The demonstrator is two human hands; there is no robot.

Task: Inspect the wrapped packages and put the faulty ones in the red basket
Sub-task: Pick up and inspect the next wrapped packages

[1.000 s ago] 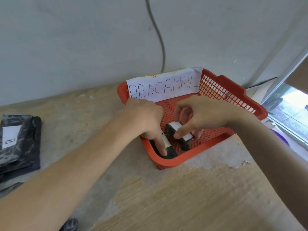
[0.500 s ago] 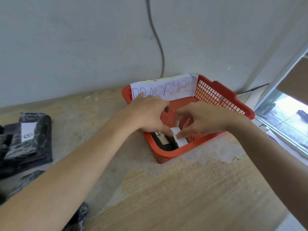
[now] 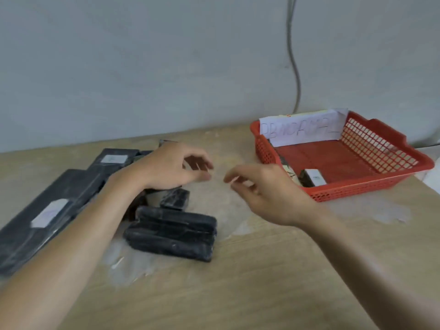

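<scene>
The red basket [image 3: 371, 184] stands at the right by the wall, a paper sign [image 3: 302, 129] leaning on its back rim. Two small black packages [image 3: 312, 178] with white labels lie in its near left corner. Several black wrapped packages lie at the left: a thick one [image 3: 171, 234] nearest, a small one [image 3: 176, 198] behind it, and long flat ones [image 3: 47, 215] with white labels. My left hand [image 3: 171, 167] hovers over the small packages with loosely curled fingers, holding nothing. My right hand [image 3: 264, 189] hangs between the pile and the basket, relaxed and empty.
The worn wooden table [image 3: 250, 282] runs up to a grey wall. A grey cable [image 3: 294, 55] hangs down the wall behind the basket. A white object [image 3: 432, 177] shows at the far right edge.
Both hands have left the basket and moved left toward the pile, letting go of the small packages that now lie in it. The view has swung left.
</scene>
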